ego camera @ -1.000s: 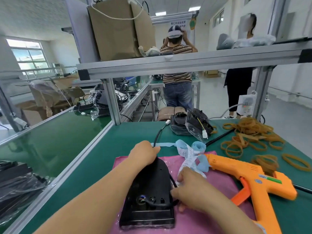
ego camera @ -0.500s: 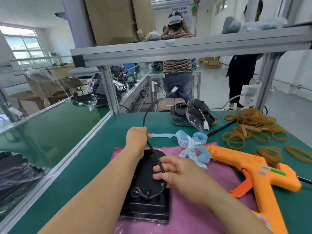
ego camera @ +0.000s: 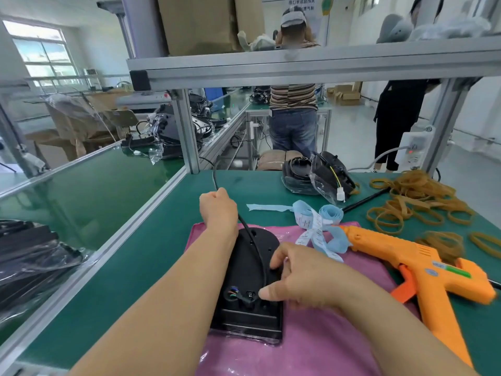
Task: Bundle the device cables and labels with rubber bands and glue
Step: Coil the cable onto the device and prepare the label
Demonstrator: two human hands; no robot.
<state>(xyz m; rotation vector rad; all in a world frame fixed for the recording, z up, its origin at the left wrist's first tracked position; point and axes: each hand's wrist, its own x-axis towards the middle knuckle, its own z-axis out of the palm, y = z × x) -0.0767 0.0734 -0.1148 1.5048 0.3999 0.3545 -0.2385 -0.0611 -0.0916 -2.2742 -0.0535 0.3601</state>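
Observation:
A flat black device (ego camera: 244, 280) lies on a pink cloth (ego camera: 320, 343) in front of me. Its black cable (ego camera: 253, 240) runs from the near end up across the device. My left hand (ego camera: 218, 208) grips the cable beyond the device's far end and holds it raised. My right hand (ego camera: 301, 272) rests on the device's right side, its fingers curled round the cable against the casing. A tangle of blue and white label strips (ego camera: 317, 226) lies just past the cloth. An orange glue gun (ego camera: 423, 270) lies on its side to the right. Tan rubber bands (ego camera: 414, 202) are heaped at the far right.
Two bagged black devices (ego camera: 317, 172) sit at the table's far edge. An aluminium frame post (ego camera: 187, 131) and shelf beam (ego camera: 298, 66) stand ahead. More bagged black parts (ego camera: 29, 256) lie at the left. Two people stand beyond the bench. A socket strip (ego camera: 413, 147) hangs at the right post.
My left hand has moved from the device's far end outward, pulling the cable up and straighter. My right hand shifted from the near end to the device's right side.

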